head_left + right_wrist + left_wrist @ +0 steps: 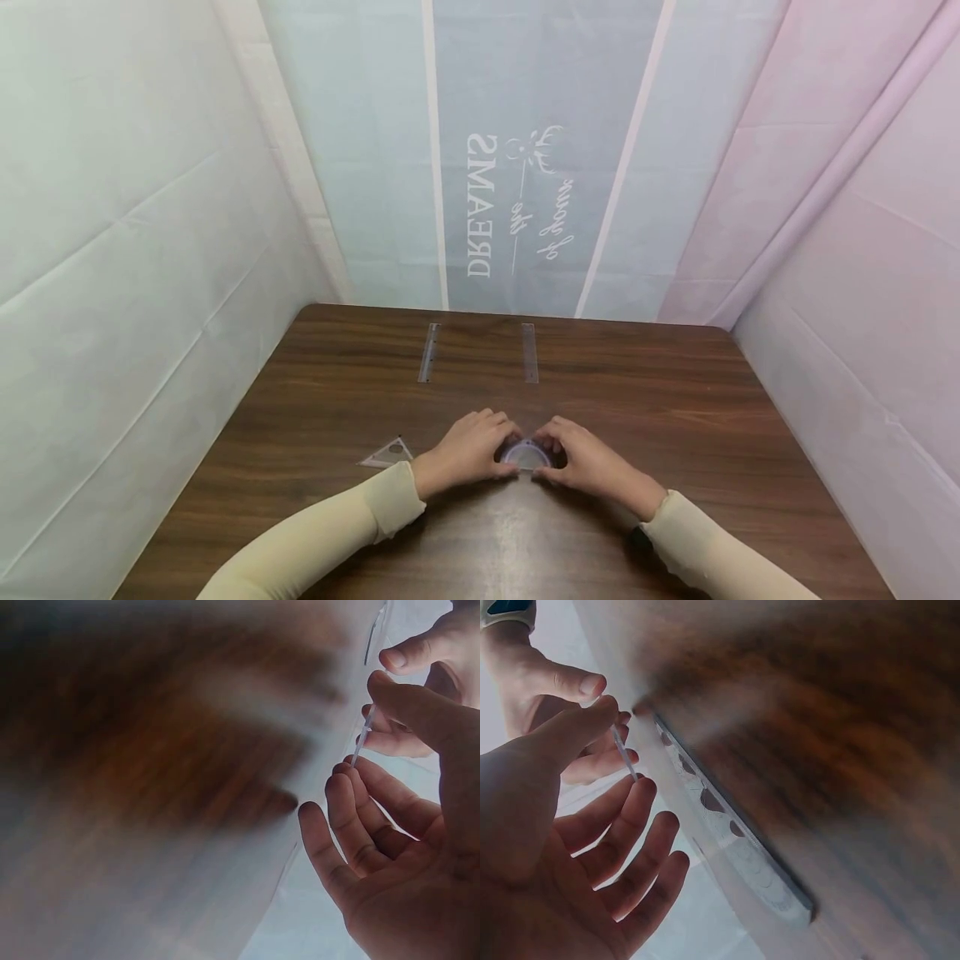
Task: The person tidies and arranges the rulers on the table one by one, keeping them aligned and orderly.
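Observation:
A clear protractor (pixel 527 454) is held between both hands, low over the table in front of me. My left hand (pixel 471 446) pinches its left side between thumb and fingertips. The right hand (pixel 588 458) pinches the opposite side in the same way. In the left wrist view the protractor (pixel 625 754) shows edge-on as a thin strip; the right wrist view shows the protractor (pixel 363 739) edge-on too. Left of the left forearm, a clear triangular set square (pixel 390 452) lies flat on the table.
Two clear rulers lie lengthwise toward the far edge of the brown wooden table (pixel 675 375): a left ruler (pixel 429 354) and a right ruler (pixel 530 354). Pale fabric walls surround the table, and the back curtain (pixel 517 83) bears white lettering.

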Action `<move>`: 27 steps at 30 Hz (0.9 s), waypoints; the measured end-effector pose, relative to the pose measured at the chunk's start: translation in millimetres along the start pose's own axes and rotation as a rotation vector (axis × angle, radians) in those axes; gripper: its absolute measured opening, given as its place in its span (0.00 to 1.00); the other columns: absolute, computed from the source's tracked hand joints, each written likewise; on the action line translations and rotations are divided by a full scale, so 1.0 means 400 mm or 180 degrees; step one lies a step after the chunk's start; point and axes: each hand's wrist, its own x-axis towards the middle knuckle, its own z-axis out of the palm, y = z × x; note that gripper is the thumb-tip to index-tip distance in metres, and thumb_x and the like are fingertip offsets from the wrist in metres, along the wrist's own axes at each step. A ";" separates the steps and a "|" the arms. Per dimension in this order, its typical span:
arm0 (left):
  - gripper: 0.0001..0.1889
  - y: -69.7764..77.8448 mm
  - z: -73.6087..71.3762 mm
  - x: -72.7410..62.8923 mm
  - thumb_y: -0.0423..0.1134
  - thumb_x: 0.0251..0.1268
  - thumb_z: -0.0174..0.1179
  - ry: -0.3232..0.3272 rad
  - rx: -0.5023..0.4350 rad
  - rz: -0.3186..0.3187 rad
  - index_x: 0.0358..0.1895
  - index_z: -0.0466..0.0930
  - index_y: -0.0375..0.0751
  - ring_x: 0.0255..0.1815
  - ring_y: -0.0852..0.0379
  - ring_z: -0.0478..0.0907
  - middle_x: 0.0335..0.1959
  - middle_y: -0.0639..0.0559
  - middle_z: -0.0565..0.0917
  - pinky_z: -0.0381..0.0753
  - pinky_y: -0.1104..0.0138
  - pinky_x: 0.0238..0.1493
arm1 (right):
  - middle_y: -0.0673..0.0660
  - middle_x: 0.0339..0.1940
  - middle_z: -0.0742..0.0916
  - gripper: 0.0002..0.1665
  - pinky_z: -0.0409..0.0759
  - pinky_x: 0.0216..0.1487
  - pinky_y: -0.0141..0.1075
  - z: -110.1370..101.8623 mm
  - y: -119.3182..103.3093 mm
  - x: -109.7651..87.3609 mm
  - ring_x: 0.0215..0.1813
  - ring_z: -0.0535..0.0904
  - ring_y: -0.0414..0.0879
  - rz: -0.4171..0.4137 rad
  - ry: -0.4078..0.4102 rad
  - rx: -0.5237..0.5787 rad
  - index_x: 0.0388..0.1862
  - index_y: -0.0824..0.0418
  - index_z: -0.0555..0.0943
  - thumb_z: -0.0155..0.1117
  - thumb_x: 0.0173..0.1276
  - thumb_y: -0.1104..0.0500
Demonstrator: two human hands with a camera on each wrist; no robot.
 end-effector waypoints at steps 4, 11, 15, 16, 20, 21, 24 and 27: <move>0.26 0.002 0.002 -0.005 0.62 0.64 0.75 -0.0052 0.0024 -0.0010 0.59 0.86 0.54 0.47 0.62 0.78 0.50 0.61 0.85 0.79 0.67 0.49 | 0.48 0.43 0.82 0.27 0.83 0.45 0.34 0.003 -0.009 -0.001 0.44 0.79 0.39 -0.0009 -0.0023 0.0011 0.55 0.62 0.84 0.86 0.63 0.54; 0.25 0.011 -0.002 -0.010 0.62 0.61 0.77 -0.0095 0.0096 0.0017 0.57 0.87 0.56 0.47 0.62 0.79 0.49 0.62 0.85 0.79 0.66 0.50 | 0.47 0.45 0.82 0.26 0.83 0.47 0.36 0.013 -0.012 -0.002 0.46 0.79 0.39 -0.0009 -0.0088 -0.0159 0.54 0.60 0.85 0.86 0.63 0.51; 0.25 0.013 -0.001 -0.012 0.62 0.62 0.76 -0.0128 0.0143 0.0002 0.57 0.87 0.56 0.48 0.61 0.79 0.50 0.61 0.84 0.80 0.65 0.50 | 0.47 0.44 0.82 0.25 0.83 0.47 0.36 0.017 -0.013 0.002 0.45 0.79 0.40 -0.0037 -0.0101 -0.0230 0.53 0.59 0.85 0.86 0.63 0.51; 0.25 0.013 0.000 -0.012 0.63 0.62 0.76 -0.0130 0.0163 -0.0001 0.57 0.87 0.56 0.48 0.61 0.79 0.50 0.61 0.84 0.80 0.65 0.50 | 0.47 0.44 0.82 0.25 0.82 0.47 0.37 0.018 -0.014 0.002 0.45 0.79 0.40 -0.0041 -0.0103 -0.0246 0.53 0.59 0.85 0.86 0.63 0.51; 0.26 0.012 0.005 -0.010 0.64 0.61 0.76 -0.0138 0.0254 -0.0009 0.57 0.87 0.57 0.47 0.61 0.79 0.50 0.61 0.84 0.80 0.65 0.48 | 0.47 0.43 0.81 0.25 0.82 0.47 0.37 0.019 -0.017 0.004 0.45 0.78 0.41 -0.0037 -0.0119 -0.0277 0.53 0.59 0.85 0.86 0.63 0.50; 0.26 0.012 0.006 -0.009 0.64 0.61 0.76 -0.0139 0.0272 -0.0009 0.57 0.87 0.57 0.47 0.60 0.79 0.50 0.61 0.84 0.80 0.65 0.48 | 0.47 0.43 0.81 0.25 0.82 0.47 0.37 0.019 -0.017 0.004 0.45 0.78 0.41 -0.0034 -0.0118 -0.0286 0.53 0.59 0.85 0.86 0.63 0.50; 0.26 0.012 0.007 -0.008 0.65 0.60 0.76 -0.0137 0.0277 -0.0008 0.56 0.87 0.57 0.47 0.61 0.79 0.49 0.62 0.84 0.80 0.65 0.47 | 0.48 0.43 0.81 0.26 0.82 0.47 0.38 0.019 -0.018 0.003 0.45 0.78 0.41 -0.0031 -0.0113 -0.0285 0.53 0.59 0.85 0.86 0.62 0.50; 0.27 0.013 0.005 -0.009 0.65 0.60 0.77 -0.0157 0.0264 -0.0012 0.57 0.87 0.57 0.47 0.60 0.80 0.50 0.62 0.84 0.80 0.64 0.48 | 0.48 0.44 0.81 0.26 0.82 0.48 0.38 0.020 -0.018 0.003 0.45 0.78 0.42 -0.0026 -0.0120 -0.0283 0.53 0.59 0.85 0.86 0.63 0.50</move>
